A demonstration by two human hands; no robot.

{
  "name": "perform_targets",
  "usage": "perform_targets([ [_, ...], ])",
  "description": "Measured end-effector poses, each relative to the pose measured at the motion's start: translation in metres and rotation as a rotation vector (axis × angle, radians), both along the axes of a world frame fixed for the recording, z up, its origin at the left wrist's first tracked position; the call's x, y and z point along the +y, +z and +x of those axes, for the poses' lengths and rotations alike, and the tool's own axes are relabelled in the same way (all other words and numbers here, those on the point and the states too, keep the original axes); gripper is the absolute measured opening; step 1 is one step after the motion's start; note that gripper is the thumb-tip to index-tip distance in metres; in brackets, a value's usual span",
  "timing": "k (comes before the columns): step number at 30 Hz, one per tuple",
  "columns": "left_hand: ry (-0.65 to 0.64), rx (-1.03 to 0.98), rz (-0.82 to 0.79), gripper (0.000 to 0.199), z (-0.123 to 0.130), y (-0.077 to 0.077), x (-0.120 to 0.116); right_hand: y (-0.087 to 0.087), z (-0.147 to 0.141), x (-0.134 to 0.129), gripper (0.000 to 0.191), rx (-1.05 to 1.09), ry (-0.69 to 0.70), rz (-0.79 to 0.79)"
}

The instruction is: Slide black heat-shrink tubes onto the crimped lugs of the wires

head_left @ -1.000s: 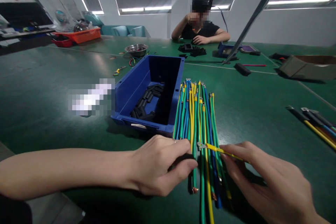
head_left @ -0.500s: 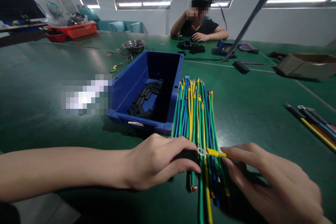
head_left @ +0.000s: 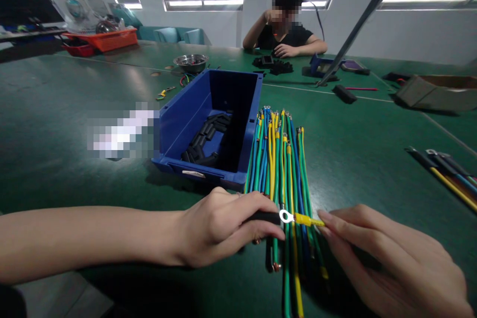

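Observation:
Between its thumb and fingers my left hand pinches a black tube. My right hand grips a yellow wire whose silver ring terminal points left, at the open end of the tube. The rest of that wire is hidden by my right hand. Beneath both hands lies a bundle of green, blue and yellow wires with ring terminals at their far ends. Left of the bundle stands a blue bin holding several black tubes.
On the green table are a metal bowl, a cardboard box, a black block and sleeved wires at the right. A red basket sits far left. Another person sits across the table.
The ring terminal has tilted and now shows its face more fully. My right hand has shifted slightly right and down; more of the black tube shows in my left hand.

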State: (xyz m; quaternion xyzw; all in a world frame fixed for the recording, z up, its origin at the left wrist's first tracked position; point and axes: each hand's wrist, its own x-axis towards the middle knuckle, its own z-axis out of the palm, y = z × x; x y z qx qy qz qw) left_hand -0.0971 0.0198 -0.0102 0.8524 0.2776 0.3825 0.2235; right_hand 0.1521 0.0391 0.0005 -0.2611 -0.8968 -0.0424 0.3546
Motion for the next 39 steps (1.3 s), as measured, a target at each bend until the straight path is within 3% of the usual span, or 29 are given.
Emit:
perform_targets([
  [7, 0.038, 0.022, 0.043, 0.020, -0.0004, -0.0013, -0.0001, 0.0001, 0.0000, -0.0003, 0.012, -0.054, -0.021, 0.104],
  [13, 0.062, 0.065, 0.014, 0.020, 0.0008, 0.0003, 0.0000, -0.0004, 0.0001, 0.0009, 0.013, -0.063, -0.013, 0.105],
  [26, 0.109, 0.086, 0.229, 0.019, 0.0047, 0.0012, -0.0005, -0.0007, -0.0006, 0.0018, 0.014, -0.096, 0.046, 0.099],
  [32, 0.118, 0.101, 0.242, 0.019, 0.0041, 0.0002, -0.0014, -0.0028, -0.0011, 0.0009, 0.013, -0.098, 0.052, 0.050],
  [39, 0.058, 0.145, 0.136, 0.018, 0.0030, 0.0006, 0.0001, -0.0052, 0.0016, -0.0028, 0.018, -0.105, 0.053, 0.078],
])
